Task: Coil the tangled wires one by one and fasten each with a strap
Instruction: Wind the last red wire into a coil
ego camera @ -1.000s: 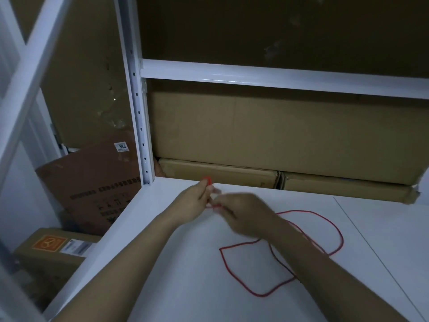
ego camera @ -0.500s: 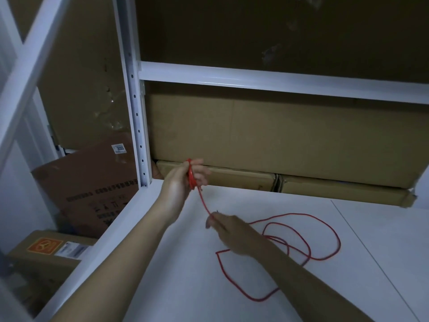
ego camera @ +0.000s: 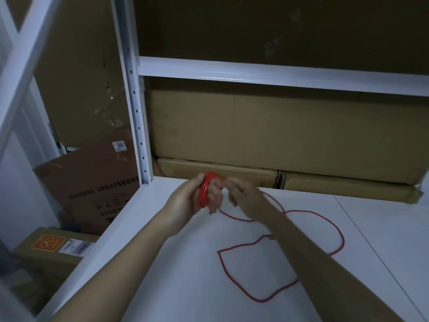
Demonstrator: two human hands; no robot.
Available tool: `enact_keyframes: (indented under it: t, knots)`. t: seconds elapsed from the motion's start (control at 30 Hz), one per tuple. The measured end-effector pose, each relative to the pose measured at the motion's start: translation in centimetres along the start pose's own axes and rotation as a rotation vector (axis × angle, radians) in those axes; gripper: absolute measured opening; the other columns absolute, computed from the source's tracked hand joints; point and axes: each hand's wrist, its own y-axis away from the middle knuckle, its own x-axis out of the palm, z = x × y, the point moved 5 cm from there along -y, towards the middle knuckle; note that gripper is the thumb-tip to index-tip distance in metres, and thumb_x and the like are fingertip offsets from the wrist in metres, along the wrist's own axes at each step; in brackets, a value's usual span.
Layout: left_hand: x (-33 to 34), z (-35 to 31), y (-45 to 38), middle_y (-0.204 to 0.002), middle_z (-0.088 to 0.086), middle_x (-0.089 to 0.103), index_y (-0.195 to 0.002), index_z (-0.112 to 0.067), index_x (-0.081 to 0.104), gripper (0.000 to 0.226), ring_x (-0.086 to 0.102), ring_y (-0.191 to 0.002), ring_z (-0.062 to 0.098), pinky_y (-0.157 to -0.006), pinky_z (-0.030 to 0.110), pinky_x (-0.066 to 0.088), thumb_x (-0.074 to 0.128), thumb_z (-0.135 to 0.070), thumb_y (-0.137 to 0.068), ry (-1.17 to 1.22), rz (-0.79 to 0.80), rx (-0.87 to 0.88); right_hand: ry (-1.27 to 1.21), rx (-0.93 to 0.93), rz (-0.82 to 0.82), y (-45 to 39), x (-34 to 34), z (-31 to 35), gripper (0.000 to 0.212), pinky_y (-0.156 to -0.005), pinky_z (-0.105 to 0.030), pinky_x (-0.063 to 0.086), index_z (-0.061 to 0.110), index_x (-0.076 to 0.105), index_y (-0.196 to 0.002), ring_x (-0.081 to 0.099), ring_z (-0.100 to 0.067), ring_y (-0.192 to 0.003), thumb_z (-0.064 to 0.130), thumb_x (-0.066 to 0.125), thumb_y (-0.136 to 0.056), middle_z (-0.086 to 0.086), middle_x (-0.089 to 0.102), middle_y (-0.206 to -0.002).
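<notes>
Red wire (ego camera: pixel 241 291) lay partly in loose loops on the white table (ego camera: pixel 162 287), and one part of it was wound in several turns around the fingers of the left hand (ego camera: pixel 199 198). This small coil (ego camera: pixel 204 190) stood almost upright around the fingers, near the far left corner of the table. The left hand was curled and held the coil, with the thumb on the outer side. From the coil one strand went down and to the right, under the right hand (ego camera: pixel 243 196). The right hand was just beside the left one, with its fingers bent near the coil; the picture was blurred there, so I could not tell if it pinched the wire. The loose loops lay on the table under and to the right of the right forearm. Behind the table stood cardboard boxes (ego camera: pixel 278 131) and a white shelf post (ego camera: pixel 134 112).
</notes>
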Motion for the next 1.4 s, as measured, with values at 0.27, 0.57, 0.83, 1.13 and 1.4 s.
enact_keyframes:
  t: [0.27, 0.57, 0.83, 1.13, 1.4]
  knots:
    - [-3.1, 2.2, -3.6, -0.107, -0.004, 0.061, -0.112, -0.018, 0.047, 0.026, 0.057, -0.102, 0.012, -0.089, 0.030, 0.044, 0.027, -0.032, -0.104, -0.830, -0.194, -0.031, 0.131, 0.091, 0.281, 3.3, 5.4, -0.7, 0.022, -0.053, -0.020, 0.034, 0.024, 0.049, -0.080, 0.042, -0.004, -0.050, 0.029, 0.042, -0.101, 0.007, 0.049, -0.061]
    - [-2.0, 3.1, -1.2, -0.052, 0.007, 0.060, -0.069, -0.013, 0.069, 0.072, 0.053, -0.048, 0.017, -0.060, 0.029, 0.043, 0.012, -0.039, -0.105, -0.576, 0.074, -0.196, 0.275, -0.128, 0.113, -0.3, -2.4, 2.3, 0.015, -0.055, -0.023, 0.031, 0.023, 0.062, -0.077, 0.040, -0.007, -0.055, 0.031, 0.062, -0.090, 0.006, 0.049, -0.060]
    - [-0.7, -1.5, -1.9, -0.068, 0.003, 0.062, -0.102, 0.002, 0.057, 0.038, 0.057, -0.065, 0.013, -0.066, 0.021, 0.050, 0.028, -0.023, -0.097, 0.316, -0.101, 0.076, 0.266, 0.161, 0.318, 2.7, 4.3, -3.2, 0.035, -0.058, -0.029, 0.040, 0.021, 0.057, -0.078, 0.048, -0.013, -0.053, 0.045, 0.042, -0.099, -0.001, 0.059, -0.065]
    - [-4.1, 2.4, -3.8, -0.113, 0.006, 0.064, -0.123, -0.005, 0.051, 0.057, 0.056, -0.117, 0.019, -0.109, 0.032, 0.036, 0.057, -0.046, -0.084, 0.093, -0.453, -0.070, 0.922, -0.235, 0.257, 4.6, 5.5, 0.5, 0.035, -0.052, -0.028, 0.027, 0.008, 0.046, -0.122, 0.063, -0.029, -0.079, 0.033, 0.032, -0.103, -0.012, 0.065, -0.095]
    - [-2.7, 4.3, -1.1, -0.080, 0.009, 0.071, -0.103, 0.003, 0.061, 0.062, 0.062, -0.069, 0.016, -0.068, 0.024, 0.046, 0.019, -0.041, -0.104, -0.568, 0.051, -0.187, 0.594, -0.418, -0.043, 1.0, -1.9, 2.2, 0.017, -0.062, -0.021, 0.040, 0.013, 0.069, -0.089, 0.054, -0.012, -0.073, 0.023, 0.055, -0.092, 0.003, 0.062, -0.080]
